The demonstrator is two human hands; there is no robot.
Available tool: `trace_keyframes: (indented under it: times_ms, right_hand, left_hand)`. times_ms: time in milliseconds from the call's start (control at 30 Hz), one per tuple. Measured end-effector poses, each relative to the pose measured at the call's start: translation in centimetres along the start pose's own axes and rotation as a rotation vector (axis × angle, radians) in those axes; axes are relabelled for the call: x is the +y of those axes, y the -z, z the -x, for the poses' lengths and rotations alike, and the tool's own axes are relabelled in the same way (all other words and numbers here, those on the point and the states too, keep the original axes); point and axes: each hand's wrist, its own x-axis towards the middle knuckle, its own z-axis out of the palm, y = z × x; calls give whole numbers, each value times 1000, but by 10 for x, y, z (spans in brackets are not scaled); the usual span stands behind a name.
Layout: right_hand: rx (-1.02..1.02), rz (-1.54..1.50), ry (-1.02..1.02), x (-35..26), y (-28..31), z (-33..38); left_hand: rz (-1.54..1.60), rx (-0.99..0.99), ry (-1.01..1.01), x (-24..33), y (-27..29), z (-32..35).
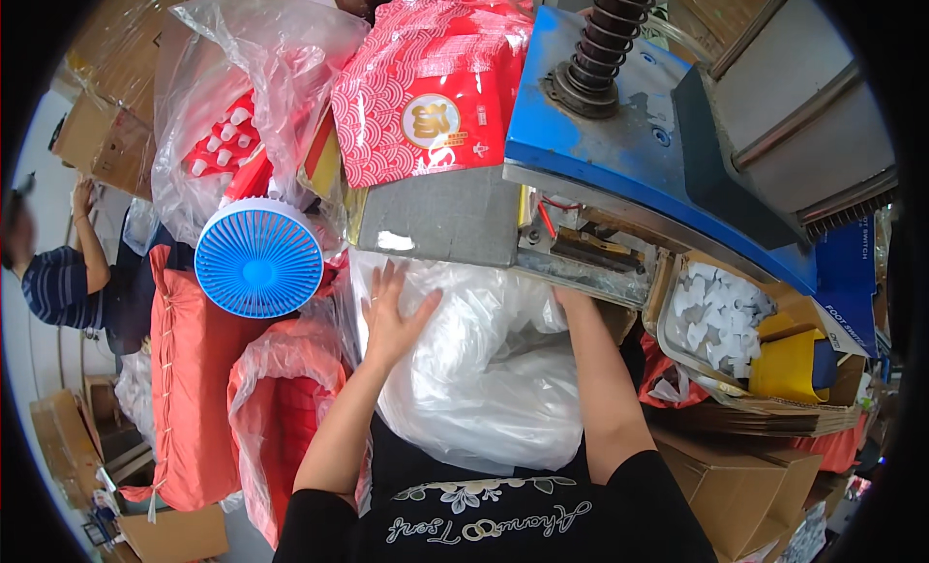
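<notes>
A large bundle of clear plastic bag (484, 389) bulges over my lap, right in front of the grey work surface (435, 220). My left hand (395, 316) lies on the left side of the plastic with its fingers spread, its fingertips near the front edge of that surface. On the other side, my right forearm (600, 370) reaches forward along the plastic. My right hand is hidden beyond the wrist, by the edge of the blue press (590, 128). Red printed pouches (426, 89) lie stacked on the far part of the grey surface.
A blue-and-white fan (259, 258) stands at the left, before a clear bag (261, 50) of red spouted pouches (227, 137). Red sacks (194, 389) sit below it. At the right are a tray of white plastic pieces (716, 316) and cardboard boxes (735, 476). Another person (68, 273) is far left.
</notes>
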Motion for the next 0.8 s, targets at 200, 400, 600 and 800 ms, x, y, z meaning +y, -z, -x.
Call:
trace_keyframes:
  times_ms: [200, 400, 600, 800]
  right_hand:
    - [-56, -388, 82, 17, -8, -6]
    - [4, 13, 90, 30, -4, 6]
    - [5, -145, 81, 65, -25, -16]
    - [49, -5, 71, 5, 9, 22]
  left_hand:
    - [-40, 114, 203, -60, -45, -82]
    - [-329, -103, -351, -77, -90, -115]
    - [1191, -284, -325, -203, -81, -86]
    - [613, -144, 218, -67, -50, -83]
